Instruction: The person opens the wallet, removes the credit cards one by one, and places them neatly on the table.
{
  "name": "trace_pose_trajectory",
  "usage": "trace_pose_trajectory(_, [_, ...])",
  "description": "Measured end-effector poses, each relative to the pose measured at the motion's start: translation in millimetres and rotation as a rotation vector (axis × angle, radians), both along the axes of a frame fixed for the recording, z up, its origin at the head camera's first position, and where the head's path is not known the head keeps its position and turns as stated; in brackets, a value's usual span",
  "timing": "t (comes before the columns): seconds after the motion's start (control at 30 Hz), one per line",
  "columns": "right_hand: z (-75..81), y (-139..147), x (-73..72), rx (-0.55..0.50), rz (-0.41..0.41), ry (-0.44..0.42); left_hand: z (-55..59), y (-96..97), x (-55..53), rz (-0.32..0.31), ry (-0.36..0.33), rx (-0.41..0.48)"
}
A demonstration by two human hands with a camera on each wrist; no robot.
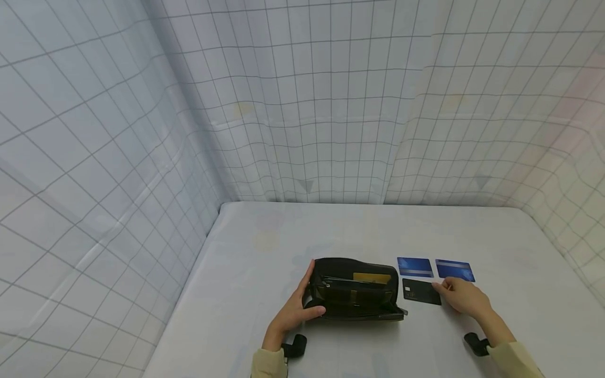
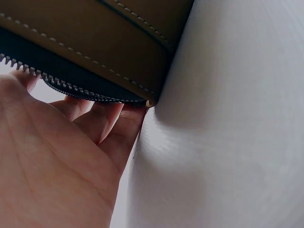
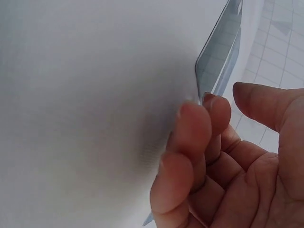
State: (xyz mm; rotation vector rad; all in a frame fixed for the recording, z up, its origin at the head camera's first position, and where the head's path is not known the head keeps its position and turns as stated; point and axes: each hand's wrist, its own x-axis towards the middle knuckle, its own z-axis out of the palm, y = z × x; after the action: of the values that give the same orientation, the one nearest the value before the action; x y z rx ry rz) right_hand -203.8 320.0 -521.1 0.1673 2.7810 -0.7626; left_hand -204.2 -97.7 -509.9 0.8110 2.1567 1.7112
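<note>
A long black zip wallet [image 1: 352, 310] lies unzipped on the white table, its mouth facing me. A yellow card [image 1: 372, 277] shows in a pocket inside it. My left hand [image 1: 294, 314] holds the wallet's left end, thumb at the lower front edge and fingers at the far side. In the left wrist view those fingers [image 2: 126, 130] press by the zipper teeth [image 2: 71, 87]. A black card [image 1: 420, 291] with a chip lies right of the wallet. My right hand [image 1: 465, 298] touches its right end with bent fingertips; the thumb stands apart in the right wrist view.
Two blue cards, one on the left [image 1: 415, 266] and one on the right [image 1: 455, 270], lie side by side just beyond the black card. White gridded curtains [image 1: 331, 131] rise behind the table [image 1: 283, 226] and along both sides.
</note>
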Motion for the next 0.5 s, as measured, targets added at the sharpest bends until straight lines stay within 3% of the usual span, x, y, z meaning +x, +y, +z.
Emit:
trace_pose_trajectory(0.23, [6.1,-7,-0.7,0.008,0.031,0.060,-2.8,-0.8,-1.8,0.005,0.001,0.000])
trace_pose_trajectory(0.5, [19.4,-21,-1.8,-0.098,0.116,0.123,-32.1,-2.4,-12.0,0.022,-0.002,0.009])
